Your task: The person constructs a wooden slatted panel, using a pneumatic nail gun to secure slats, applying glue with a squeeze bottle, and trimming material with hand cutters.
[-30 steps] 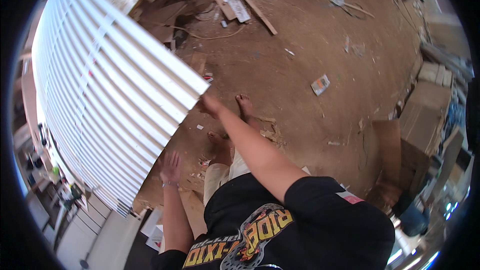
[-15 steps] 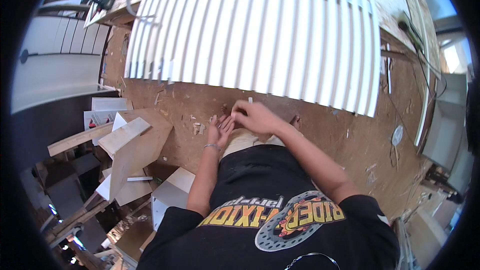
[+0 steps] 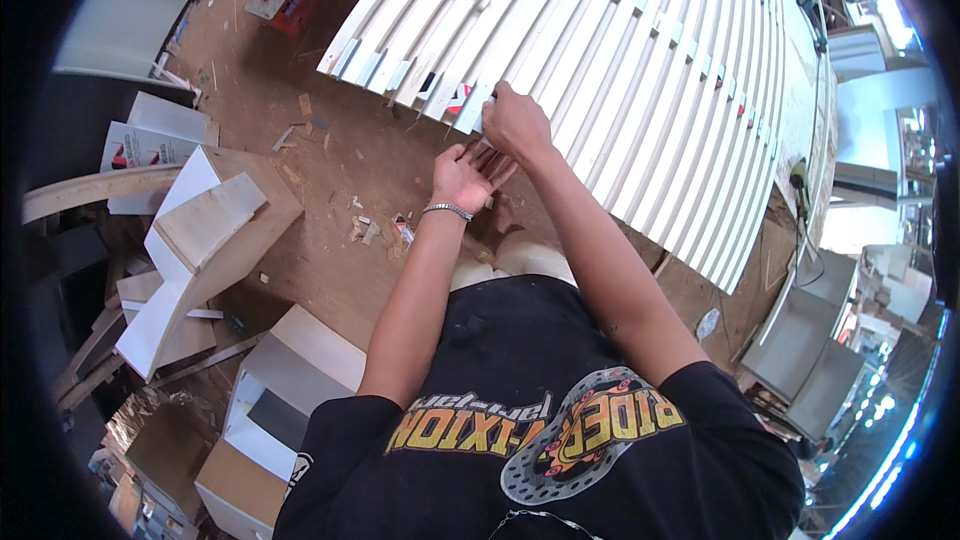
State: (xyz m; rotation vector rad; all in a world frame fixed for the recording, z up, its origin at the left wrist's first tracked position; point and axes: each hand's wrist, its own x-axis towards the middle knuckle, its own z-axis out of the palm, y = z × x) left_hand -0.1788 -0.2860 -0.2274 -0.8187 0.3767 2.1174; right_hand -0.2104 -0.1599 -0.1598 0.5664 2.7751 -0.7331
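A white slatted panel (image 3: pixel 630 70) lies raised across the top middle, its near edge just ahead of me. My right hand (image 3: pixel 516 125) is closed at that edge, fingers bent by a slat end; what they grip is hidden. My left hand (image 3: pixel 465 170) is palm up just below the edge and beside my right hand, its fingers apart and slightly curled beneath it, with a metal bracelet at the wrist.
White and wooden boxes (image 3: pixel 250 390) and offcut boards (image 3: pixel 210 210) sit at left and lower left on a brown floor (image 3: pixel 340 260) with scraps. A corded green tool (image 3: pixel 800 175) is at the panel's right. Grey cabinets (image 3: pixel 810 340) stand at right.
My view has turned, putting the panel upper right. My hands, together below the panel half a second ago, are now up at its edge, the right one against a slat end.
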